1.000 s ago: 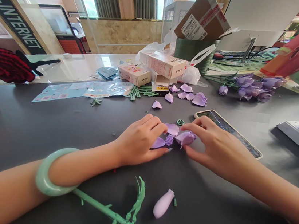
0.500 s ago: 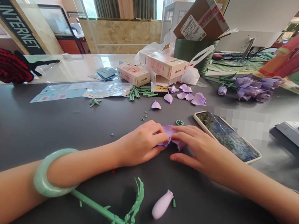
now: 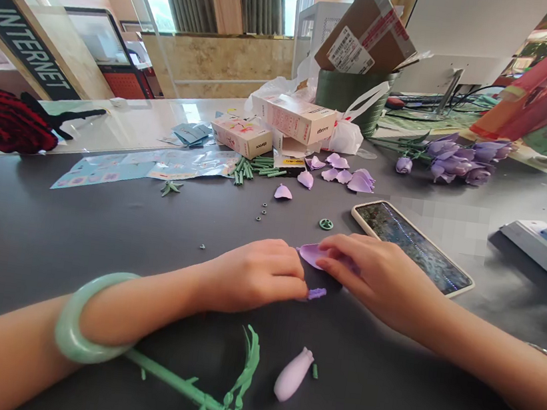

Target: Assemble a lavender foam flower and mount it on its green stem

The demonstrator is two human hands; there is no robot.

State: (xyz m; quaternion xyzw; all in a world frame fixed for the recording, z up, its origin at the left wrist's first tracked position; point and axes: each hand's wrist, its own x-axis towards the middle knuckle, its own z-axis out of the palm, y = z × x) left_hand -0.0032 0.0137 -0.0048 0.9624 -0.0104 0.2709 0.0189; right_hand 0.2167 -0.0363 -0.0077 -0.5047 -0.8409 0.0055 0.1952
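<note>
My left hand [image 3: 256, 277] is closed, its fingertips on a small purple piece [image 3: 317, 294] low over the dark table. My right hand [image 3: 373, 268] has thumb and fingers bent together on a light purple petal [image 3: 312, 255]; part of the petal is hidden under those fingers. Closer to me lie a pale purple bud-shaped piece [image 3: 293, 374] and a short green tube [image 3: 315, 371]. A green plastic stem [image 3: 198, 393] with a leaf upright on it rests below my left forearm. Just beyond my right hand is a green wheel-like part [image 3: 326, 224].
A phone [image 3: 414, 247] lies right of my right hand. Loose petals [image 3: 338, 174], green tubes [image 3: 258, 168] and small boxes [image 3: 295, 119] are farther back. Assembled purple flowers [image 3: 461, 159] lie at back right, beside a dark green bin [image 3: 353, 98]. A leaflet [image 3: 148, 165] is spread at left.
My hands have moved apart a little. My left hand has come nearer to me with the small purple piece, while the fingers of my right hand have drawn together on the petal.
</note>
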